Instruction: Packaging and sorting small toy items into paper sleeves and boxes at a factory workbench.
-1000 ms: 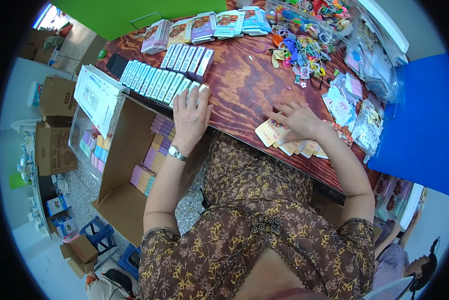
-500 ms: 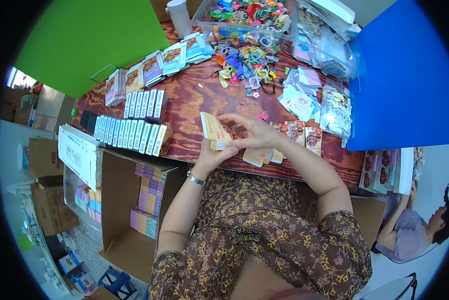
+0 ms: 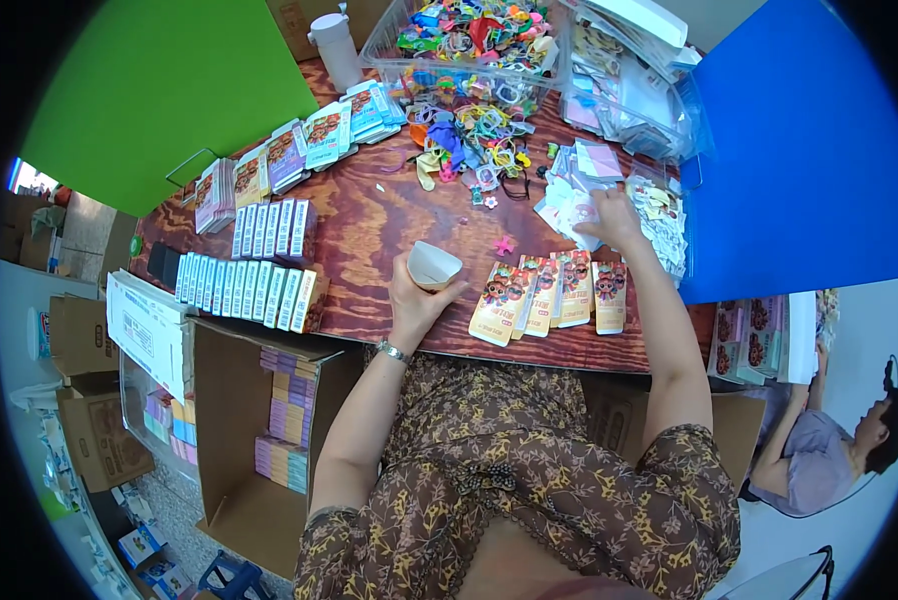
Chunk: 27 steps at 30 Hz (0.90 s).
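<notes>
My left hand [image 3: 416, 298] holds a small flat paper packet [image 3: 435, 264] squeezed open at its mouth, upright above the wooden table [image 3: 369, 225]. My right hand [image 3: 610, 220] reaches far right and rests on a pile of small white and pastel packets [image 3: 569, 205]. Several flat printed packets [image 3: 547, 293] with cartoon faces lie fanned out near the table's front edge between my hands.
Rows of small boxes [image 3: 251, 285] stand at the left. Colourful plastic trinkets [image 3: 464, 135] spill below a clear bin [image 3: 469, 30]. An open cardboard box [image 3: 259, 420] with stacked boxes sits below the table at left. Another person [image 3: 829, 440] sits at the right.
My left hand left the rows of boxes, took up a packet and now holds it open. My right hand moved from the fanned packets to the pile at the far right.
</notes>
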### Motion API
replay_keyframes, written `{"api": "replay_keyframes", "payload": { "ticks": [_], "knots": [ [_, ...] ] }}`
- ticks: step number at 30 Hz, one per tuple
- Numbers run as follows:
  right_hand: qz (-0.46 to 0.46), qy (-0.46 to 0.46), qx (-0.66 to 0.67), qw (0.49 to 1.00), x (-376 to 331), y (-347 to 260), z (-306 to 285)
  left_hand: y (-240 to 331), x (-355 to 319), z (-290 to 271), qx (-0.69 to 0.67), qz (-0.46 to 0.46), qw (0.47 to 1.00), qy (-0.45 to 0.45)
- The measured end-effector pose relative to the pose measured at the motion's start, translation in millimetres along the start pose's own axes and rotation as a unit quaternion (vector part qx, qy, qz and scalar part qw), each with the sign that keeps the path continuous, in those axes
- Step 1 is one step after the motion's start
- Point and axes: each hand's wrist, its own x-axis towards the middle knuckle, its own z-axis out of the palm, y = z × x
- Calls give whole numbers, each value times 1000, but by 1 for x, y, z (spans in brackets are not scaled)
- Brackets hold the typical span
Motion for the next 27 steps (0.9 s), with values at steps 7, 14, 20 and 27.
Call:
{"api": "replay_keyframes", "payload": {
  "ticks": [7,14,20,27],
  "knots": [
    [29,34,196,980,15,15,-8,-17,-3,-12,19,-12,995,-96],
    [63,3,310,949,9,26,-17,-20,-2,-16,-10,-10,989,-147],
    [-89,66,485,868,-15,-46,-62,-5,2,-12,15,-2,1000,-20],
    [-198,76,545,811,-59,-172,-63,11,3,-4,76,33,994,75]
  ]
}}
